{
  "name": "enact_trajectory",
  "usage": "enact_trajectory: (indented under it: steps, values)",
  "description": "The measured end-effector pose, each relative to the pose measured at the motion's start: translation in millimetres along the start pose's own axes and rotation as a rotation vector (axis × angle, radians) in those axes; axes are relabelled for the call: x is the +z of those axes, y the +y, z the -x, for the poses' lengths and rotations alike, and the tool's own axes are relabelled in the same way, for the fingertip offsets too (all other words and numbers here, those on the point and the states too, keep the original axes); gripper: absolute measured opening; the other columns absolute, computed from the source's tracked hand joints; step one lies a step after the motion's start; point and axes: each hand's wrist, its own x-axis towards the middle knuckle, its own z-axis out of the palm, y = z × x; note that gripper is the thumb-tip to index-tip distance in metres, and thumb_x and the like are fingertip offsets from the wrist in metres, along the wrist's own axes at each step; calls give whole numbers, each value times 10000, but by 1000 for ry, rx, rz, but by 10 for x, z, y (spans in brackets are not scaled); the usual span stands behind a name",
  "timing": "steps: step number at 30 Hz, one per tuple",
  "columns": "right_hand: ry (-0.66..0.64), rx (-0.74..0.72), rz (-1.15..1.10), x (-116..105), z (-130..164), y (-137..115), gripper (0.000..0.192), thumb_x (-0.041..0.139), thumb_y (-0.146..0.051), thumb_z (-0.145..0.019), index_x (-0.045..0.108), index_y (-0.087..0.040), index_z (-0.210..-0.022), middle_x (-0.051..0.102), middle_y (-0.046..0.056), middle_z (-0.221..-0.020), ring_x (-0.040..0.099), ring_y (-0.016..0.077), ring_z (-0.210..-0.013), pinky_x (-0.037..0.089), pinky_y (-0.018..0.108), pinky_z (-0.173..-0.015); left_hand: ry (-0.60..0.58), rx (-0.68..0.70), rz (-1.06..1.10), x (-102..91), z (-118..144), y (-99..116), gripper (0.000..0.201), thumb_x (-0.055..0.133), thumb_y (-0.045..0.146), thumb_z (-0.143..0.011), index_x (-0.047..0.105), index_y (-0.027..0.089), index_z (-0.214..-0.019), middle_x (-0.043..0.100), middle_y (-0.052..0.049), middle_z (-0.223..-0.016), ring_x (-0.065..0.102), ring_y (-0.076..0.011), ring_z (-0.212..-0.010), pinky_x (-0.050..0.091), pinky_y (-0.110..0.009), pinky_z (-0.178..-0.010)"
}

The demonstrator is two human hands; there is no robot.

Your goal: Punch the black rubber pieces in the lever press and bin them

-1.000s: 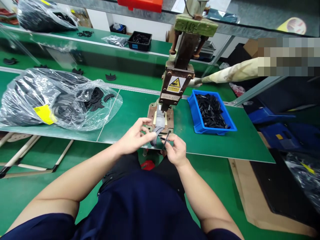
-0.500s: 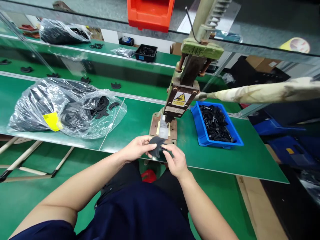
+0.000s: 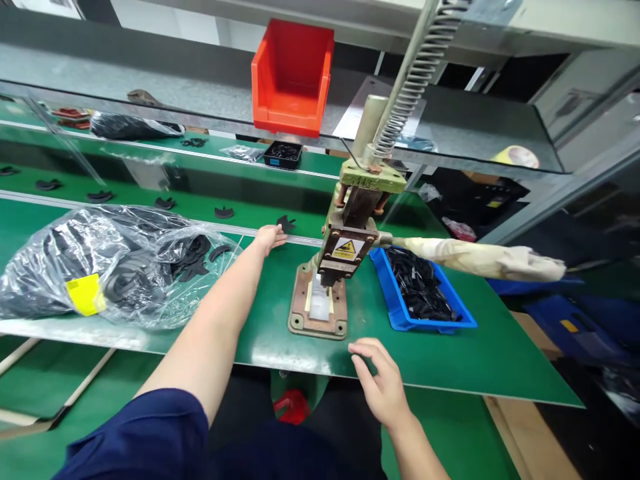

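My left hand [image 3: 271,239] reaches out to the far side of the bench, fingers stretched and apart. Just beyond its fingertips a black curved plastic part [image 3: 286,224] lies on the green conveyor strip; whether they touch is unclear. My right hand [image 3: 381,383] hovers over the bench's front edge, its thumb and fingers apart around nothing visible. Between the hands stands a hand press [image 3: 345,250] with a yellow warning sticker, a pale block [image 3: 320,303] on its base plate and a long wrapped lever [image 3: 480,259] pointing right.
A clear plastic bag [image 3: 135,273] of black curved parts fills the left of the bench [image 3: 270,340]. Right of the press sits a blue bin [image 3: 400,313] of small black pieces. Several similar curved parts [image 3: 224,213] lie spaced along the strip. A red bin [image 3: 293,113] sits on the shelf above.
Both hands held a black curved part before the press. The left hand has gone forward to the strip, where a part now lies by its fingertips. My right hand has let go. The view has tilted up.
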Motion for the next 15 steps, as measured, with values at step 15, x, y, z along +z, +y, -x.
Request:
enact_trajectory:
  steps: [15]
  values:
    - [5,570,616,-1426,-956,1427,380,602,-477,-1023,693,-185,-1250,715,103,-1305,684,213,-1216,580,489,-1120,-222,347,-431,-721,1137,-1104,559,761,728,-815,687,193,-961,751,-40,-848,685,-190,-775,566,-317,-757]
